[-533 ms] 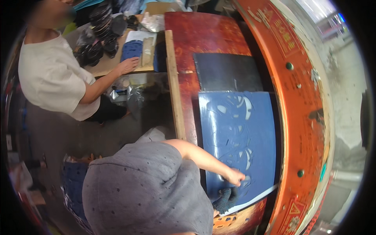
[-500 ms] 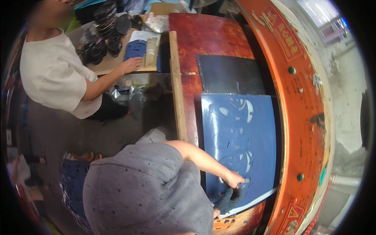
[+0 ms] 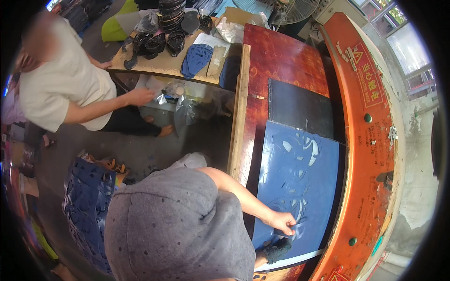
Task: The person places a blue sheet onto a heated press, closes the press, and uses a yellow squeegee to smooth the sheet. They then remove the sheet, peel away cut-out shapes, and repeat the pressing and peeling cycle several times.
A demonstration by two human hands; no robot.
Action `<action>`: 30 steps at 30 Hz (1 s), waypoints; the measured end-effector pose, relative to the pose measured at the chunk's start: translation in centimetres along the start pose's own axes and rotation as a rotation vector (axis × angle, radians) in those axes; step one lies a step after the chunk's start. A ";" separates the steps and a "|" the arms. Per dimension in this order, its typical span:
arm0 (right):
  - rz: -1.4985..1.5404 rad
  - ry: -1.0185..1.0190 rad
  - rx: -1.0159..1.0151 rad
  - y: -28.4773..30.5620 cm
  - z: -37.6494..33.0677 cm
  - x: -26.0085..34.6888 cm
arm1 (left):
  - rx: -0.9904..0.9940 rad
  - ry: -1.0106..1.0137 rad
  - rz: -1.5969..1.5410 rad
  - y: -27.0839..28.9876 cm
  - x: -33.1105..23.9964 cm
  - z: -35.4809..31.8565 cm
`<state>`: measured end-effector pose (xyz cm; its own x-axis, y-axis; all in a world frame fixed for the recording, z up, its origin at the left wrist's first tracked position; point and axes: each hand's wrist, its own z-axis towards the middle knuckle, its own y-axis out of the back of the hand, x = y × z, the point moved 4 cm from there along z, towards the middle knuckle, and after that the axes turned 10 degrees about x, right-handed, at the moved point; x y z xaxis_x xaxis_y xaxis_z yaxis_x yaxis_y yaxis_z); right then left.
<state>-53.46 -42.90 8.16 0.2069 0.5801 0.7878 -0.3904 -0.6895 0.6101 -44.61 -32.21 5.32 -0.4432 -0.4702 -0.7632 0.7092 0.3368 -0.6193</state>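
Observation:
My bare left hand (image 3: 282, 223) is closed in a pinch on a thin blue cut piece (image 3: 297, 230), just above the blue sheet (image 3: 276, 187). Curved cut-outs and slits run down the sheet, with pale openings in them. Close by, nearer the sheet's lower end, is my right hand (image 3: 277, 251) in a dark knitted glove. It rests low over the sheet beside the left hand, and its finger positions are hard to make out. A pale strip edges the sheet's lower end.
A dark sheet (image 3: 300, 105) lies beyond on the reddish board (image 3: 286, 51). An orange machine beam (image 3: 370, 154) runs along the right. A wooden rail (image 3: 238, 112) borders the left. A co-worker (image 3: 70, 84) stands by a table with blue cut parts (image 3: 197, 60). Patterned blue sheets (image 3: 89, 206) hang at lower left.
My left hand has pulled a thin blue piece up from the sheet. My gloved right hand has drawn back from it. The co-worker's hand has left the blue parts. The view has shifted.

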 end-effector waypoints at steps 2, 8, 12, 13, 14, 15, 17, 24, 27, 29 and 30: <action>-0.040 0.036 0.035 0.2 0.8 0.7 | -0.022 -0.011 0.284 -0.3 -1.8 1.0; -0.236 0.091 0.144 0.3 -1.3 2.9 | 0.147 -0.013 0.596 -0.7 -3.5 1.3; -0.271 -0.018 0.177 -0.4 -1.5 3.2 | 0.009 0.086 0.882 3.9 -1.4 0.0; -0.253 -0.057 0.199 -0.6 -1.8 3.2 | 0.057 -0.045 1.048 4.2 -1.1 -0.4; -0.231 -0.110 0.221 -0.5 -2.0 3.5 | 0.097 -0.140 1.097 4.1 -0.8 -0.5; -0.218 -0.169 0.260 -0.5 -2.4 3.8 | 0.084 -0.218 1.166 4.2 -0.6 -0.9; -0.169 -0.355 0.389 -0.3 -3.6 4.7 | 0.133 -0.205 1.153 3.9 -0.2 -1.2; -0.084 0.307 0.086 2.9 -2.4 7.6 | 0.131 -0.174 1.183 2.9 -2.8 0.5; 0.060 -0.268 0.383 1.4 -1.4 3.0 | 0.066 -0.221 1.047 1.7 -4.3 -0.8; -0.021 -0.073 0.282 1.5 -0.9 2.1 | 0.188 -0.092 1.126 -0.1 -4.0 -2.5; -0.057 0.072 0.104 1.8 -0.7 2.0 | 0.204 -0.057 1.287 -1.1 -3.6 -3.9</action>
<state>-54.42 -42.72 10.76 0.1599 0.6469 0.7456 -0.2838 -0.6933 0.6624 -45.91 -27.67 8.03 0.6326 0.0595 -0.7722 0.6768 0.4422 0.5886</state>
